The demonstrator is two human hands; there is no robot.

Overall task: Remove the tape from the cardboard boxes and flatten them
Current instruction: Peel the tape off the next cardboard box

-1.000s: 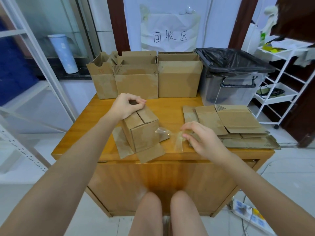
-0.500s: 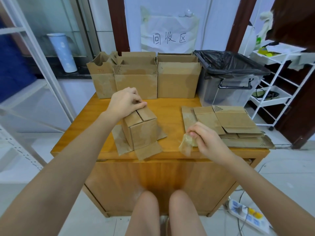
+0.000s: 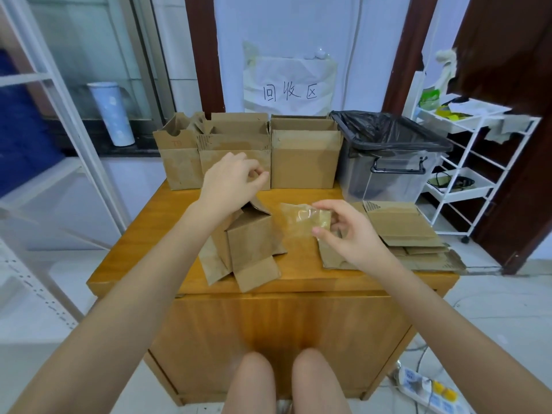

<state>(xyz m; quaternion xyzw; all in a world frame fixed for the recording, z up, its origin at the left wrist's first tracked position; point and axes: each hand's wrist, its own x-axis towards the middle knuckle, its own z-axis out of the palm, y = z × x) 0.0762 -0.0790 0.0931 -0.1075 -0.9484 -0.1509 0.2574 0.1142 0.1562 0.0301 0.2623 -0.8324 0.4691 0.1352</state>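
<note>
Right hand [image 3: 349,231] is pinching a crumpled wad of clear tape [image 3: 304,222], held up over the tabletop [image 3: 301,264] just right of the small box [image 3: 251,243]. Left hand [image 3: 233,180] hovers above the box, fingers loosely curled, holding nothing.

Left hand [image 3: 231,182]: lifted off the box [image 3: 249,239] top, now above it, fingers loosely curled. Right hand [image 3: 348,231]: raised from the surface edge toward the box. Tape [image 3: 304,222]: formerly a crumpled wad, now spread between its fingers.
</note>
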